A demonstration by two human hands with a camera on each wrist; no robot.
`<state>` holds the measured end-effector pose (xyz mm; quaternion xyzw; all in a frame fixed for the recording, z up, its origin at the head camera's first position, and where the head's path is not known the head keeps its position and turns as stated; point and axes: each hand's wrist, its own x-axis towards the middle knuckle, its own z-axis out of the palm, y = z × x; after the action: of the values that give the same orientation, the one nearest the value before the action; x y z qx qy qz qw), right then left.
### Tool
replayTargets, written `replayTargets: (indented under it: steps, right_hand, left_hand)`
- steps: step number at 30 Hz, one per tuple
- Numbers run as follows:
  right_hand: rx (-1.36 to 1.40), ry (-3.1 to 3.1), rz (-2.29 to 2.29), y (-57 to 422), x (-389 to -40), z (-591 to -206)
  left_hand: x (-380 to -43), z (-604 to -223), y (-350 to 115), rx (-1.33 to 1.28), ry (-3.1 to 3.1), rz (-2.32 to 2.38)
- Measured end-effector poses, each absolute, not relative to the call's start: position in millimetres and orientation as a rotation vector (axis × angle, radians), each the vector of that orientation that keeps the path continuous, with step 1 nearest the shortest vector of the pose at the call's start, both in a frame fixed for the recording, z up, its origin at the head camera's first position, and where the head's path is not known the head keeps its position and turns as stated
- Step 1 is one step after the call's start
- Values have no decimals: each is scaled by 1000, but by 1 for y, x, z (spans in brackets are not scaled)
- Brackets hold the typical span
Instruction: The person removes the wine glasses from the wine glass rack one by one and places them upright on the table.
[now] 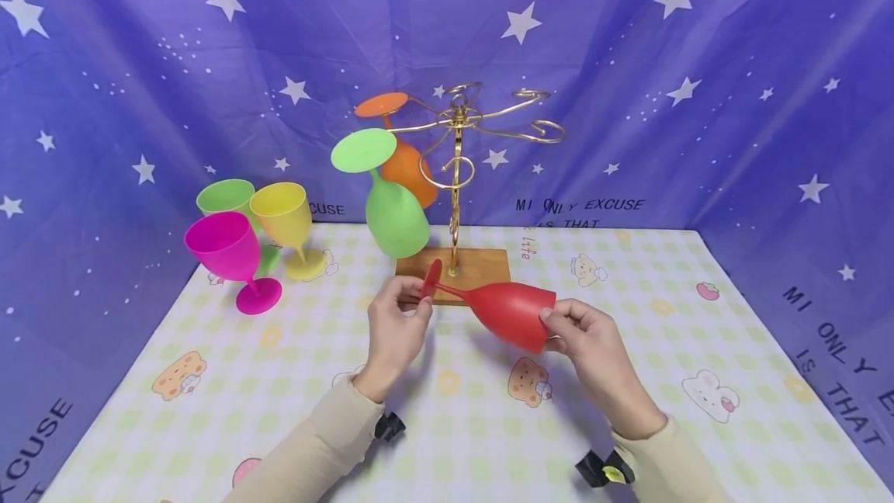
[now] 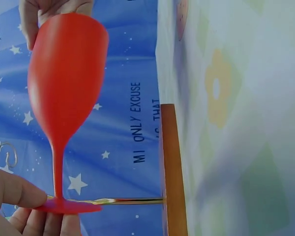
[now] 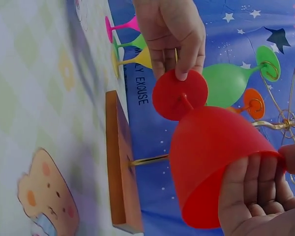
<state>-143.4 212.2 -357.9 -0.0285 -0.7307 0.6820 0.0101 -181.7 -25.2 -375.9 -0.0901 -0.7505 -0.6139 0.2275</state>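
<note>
A red plastic goblet lies sideways in the air between both hands, in front of the rack's wooden base. Its round foot is pinched between thumb and fingers of my left hand. At the bowl's rim, my right hand grips with the thumb outside and fingers reaching inside, as the right wrist view shows. Behind stands a gold wire glass rack with curled arms. A green goblet and an orange goblet hang upside down by their feet from its left arms.
To the left on the table stand a magenta goblet, a yellow goblet and another green goblet, all upright. The rack's wooden base sits near the table's back. A starry blue curtain surrounds the checked tablecloth.
</note>
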Motion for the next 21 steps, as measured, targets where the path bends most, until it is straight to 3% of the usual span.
replayTargets:
  steps: [10,21]
  right_hand:
    - [-25,-2442,1825,229,-148,-335]
    - [51,-2600,1275,271,-156,-309]
  left_hand:
    - [-198,-405,-31,-367,-2120,-1713]
    - [-215,-407,-54,-226,-2178,-1585]
